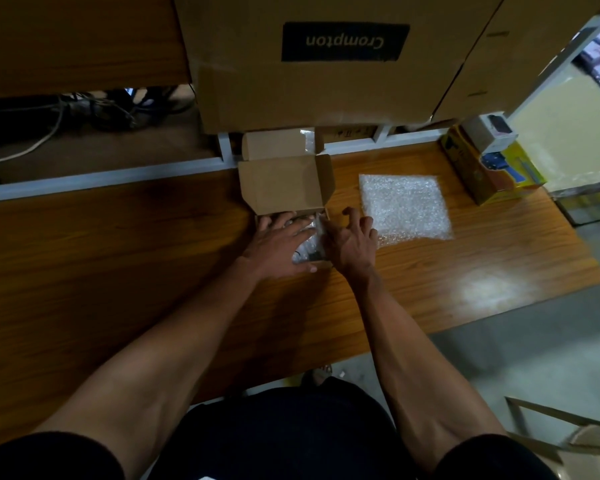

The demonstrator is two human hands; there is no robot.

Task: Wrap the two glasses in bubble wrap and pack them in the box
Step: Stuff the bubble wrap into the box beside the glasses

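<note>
Already a bubble-wrapped glass [307, 247] sits in the small cardboard box [284, 183]; left hand [278, 242] presses it flat-fingered, right hand [352, 240] hovers, fingers spread, holding nothing. Spare bubble wrap sheet [404, 206] suggests one glass remains.

It looked like a stockroom or packing area. Large cardboard cartons [312, 64], one printed "Crompton", were stacked against the back of a wood-grain worktable [118, 271]. Boxed retail goods [492, 164] stood at the table's far right corner, loose cables [66, 116] lay tangled under a shelf, and the floor [534, 358] was bare concrete.
</note>
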